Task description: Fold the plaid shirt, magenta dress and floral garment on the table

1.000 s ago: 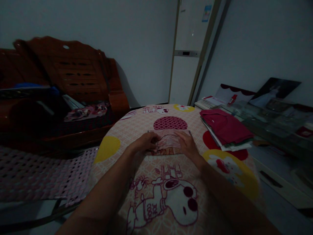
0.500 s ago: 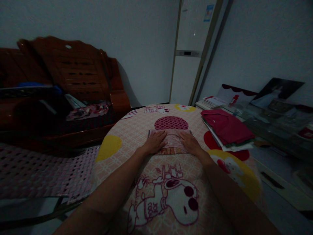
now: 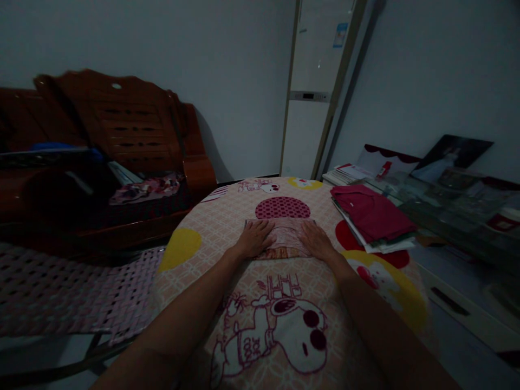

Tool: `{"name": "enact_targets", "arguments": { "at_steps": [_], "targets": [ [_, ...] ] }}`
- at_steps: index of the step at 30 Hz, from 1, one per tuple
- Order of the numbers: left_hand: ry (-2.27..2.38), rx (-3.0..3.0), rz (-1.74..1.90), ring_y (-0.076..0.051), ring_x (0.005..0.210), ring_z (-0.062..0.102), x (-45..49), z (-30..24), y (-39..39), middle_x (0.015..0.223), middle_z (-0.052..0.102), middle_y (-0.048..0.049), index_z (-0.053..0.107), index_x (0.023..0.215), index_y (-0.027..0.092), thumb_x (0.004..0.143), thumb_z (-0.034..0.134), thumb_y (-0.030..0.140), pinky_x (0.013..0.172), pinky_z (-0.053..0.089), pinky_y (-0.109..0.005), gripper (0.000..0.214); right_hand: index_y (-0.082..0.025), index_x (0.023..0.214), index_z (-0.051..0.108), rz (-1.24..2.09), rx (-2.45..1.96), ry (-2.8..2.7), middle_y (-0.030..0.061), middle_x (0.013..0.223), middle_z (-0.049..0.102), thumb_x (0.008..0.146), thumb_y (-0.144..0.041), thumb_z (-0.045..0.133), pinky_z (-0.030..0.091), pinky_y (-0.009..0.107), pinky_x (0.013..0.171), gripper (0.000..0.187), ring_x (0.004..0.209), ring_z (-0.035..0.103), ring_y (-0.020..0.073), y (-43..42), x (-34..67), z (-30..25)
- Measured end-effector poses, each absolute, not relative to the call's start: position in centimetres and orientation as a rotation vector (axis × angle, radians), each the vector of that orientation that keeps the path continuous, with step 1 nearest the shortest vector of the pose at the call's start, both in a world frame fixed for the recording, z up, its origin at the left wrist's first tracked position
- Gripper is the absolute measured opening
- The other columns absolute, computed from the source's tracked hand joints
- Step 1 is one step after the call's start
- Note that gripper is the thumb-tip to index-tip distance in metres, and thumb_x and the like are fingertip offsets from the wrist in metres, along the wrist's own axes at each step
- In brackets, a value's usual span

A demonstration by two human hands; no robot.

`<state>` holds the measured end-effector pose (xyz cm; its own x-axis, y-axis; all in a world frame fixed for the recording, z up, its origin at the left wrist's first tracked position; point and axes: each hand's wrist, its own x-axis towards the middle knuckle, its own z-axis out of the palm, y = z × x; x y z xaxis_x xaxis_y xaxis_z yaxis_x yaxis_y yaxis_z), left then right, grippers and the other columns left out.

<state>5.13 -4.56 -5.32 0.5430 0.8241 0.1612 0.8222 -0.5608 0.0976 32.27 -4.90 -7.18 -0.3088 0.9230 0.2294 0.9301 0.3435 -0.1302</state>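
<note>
A folded pinkish-grey garment (image 3: 286, 234) lies flat on a round table covered with a patterned cloth (image 3: 219, 227); an orange-brown print shows along its near edge. My left hand (image 3: 255, 238) rests palm down on the garment's left part, fingers stretched out. On its right part lies my right hand (image 3: 317, 240), also flat with fingers extended. Between the two hands the fabric shows slight wrinkles. To the right, a folded dark pink garment (image 3: 371, 211) tops a small pile of folded clothes, out of reach of either hand's fingers.
A wooden sofa (image 3: 130, 130) with cloth items on it stands at the back left. A woven chair (image 3: 73, 292) is at the near left. Along the right runs a glass-topped cabinet (image 3: 442, 200) bearing papers and a picture. A tall white air conditioner (image 3: 304, 135) stands behind.
The view has tilted slightly, so the room sits a little lower in the picture. Both hands stay flat on the garment, with hardly any movement across it.
</note>
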Motion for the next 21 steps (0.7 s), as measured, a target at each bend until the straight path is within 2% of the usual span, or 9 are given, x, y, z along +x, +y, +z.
{"name": "enact_targets", "arguments": {
  "at_steps": [3, 6, 10, 16, 21],
  "targets": [
    [1.468, 2.743, 0.361, -0.031, 0.142, 0.035, 5.9, -4.2, -4.5, 0.154, 0.039, -0.0156, 0.038, 0.150, 0.020, 0.098, 0.040, 0.049, 0.114, 0.025, -0.053, 0.059, -0.007, 0.146, 0.042, -0.049, -1.651, -2.337, 0.0203, 0.154, 0.039, 0.100, -0.043, 0.036, 0.028, 0.052, 0.117, 0.059, 0.146, 0.029, 0.0320, -4.7, 32.3, -7.6],
    [1.353, 2.818, 0.482, -0.030, 0.147, 0.027, 7.6, -3.2, -4.2, 0.159, 0.032, -0.0136, 0.039, 0.149, 0.021, 0.098, 0.039, 0.052, 0.117, 0.020, -0.050, 0.060, -0.008, 0.146, 0.042, -0.091, -1.608, -2.339, 0.0196, 0.154, 0.039, 0.100, -0.043, 0.034, 0.027, 0.052, 0.117, 0.058, 0.146, 0.029, 0.0306, -4.6, 32.4, -8.1],
    [1.168, 2.876, 0.313, -0.026, 0.148, 0.024, 9.7, -3.6, -3.5, 0.160, 0.030, -0.0132, 0.032, 0.153, 0.017, 0.100, 0.031, 0.051, 0.119, 0.018, -0.044, 0.063, -0.009, 0.145, 0.043, -0.115, -1.584, -2.333, 0.0191, 0.153, 0.040, 0.100, -0.042, 0.033, 0.028, 0.051, 0.117, 0.057, 0.146, 0.030, 0.0296, -4.4, 32.6, -8.4],
    [1.194, 2.859, 0.203, -0.026, 0.149, 0.022, 10.1, -5.0, -3.4, 0.160, 0.027, -0.0141, 0.026, 0.155, 0.017, 0.100, 0.025, 0.054, 0.118, 0.018, -0.047, 0.066, -0.010, 0.145, 0.045, -0.065, -1.589, -2.269, 0.0178, 0.152, 0.042, 0.100, -0.039, 0.034, 0.030, 0.049, 0.118, 0.054, 0.144, 0.034, 0.0286, -4.4, 33.1, -8.6],
    [1.192, 2.865, 0.211, -0.025, 0.150, 0.021, 10.0, -4.8, -3.5, 0.160, 0.027, -0.0143, 0.025, 0.156, 0.018, 0.100, 0.026, 0.054, 0.119, 0.017, -0.046, 0.065, -0.011, 0.149, 0.038, -0.095, -1.654, -2.194, 0.0170, 0.156, 0.037, 0.099, -0.039, 0.035, 0.028, 0.048, 0.118, 0.057, 0.146, 0.031, 0.0272, -4.4, 33.9, -9.2]
  ]
}}
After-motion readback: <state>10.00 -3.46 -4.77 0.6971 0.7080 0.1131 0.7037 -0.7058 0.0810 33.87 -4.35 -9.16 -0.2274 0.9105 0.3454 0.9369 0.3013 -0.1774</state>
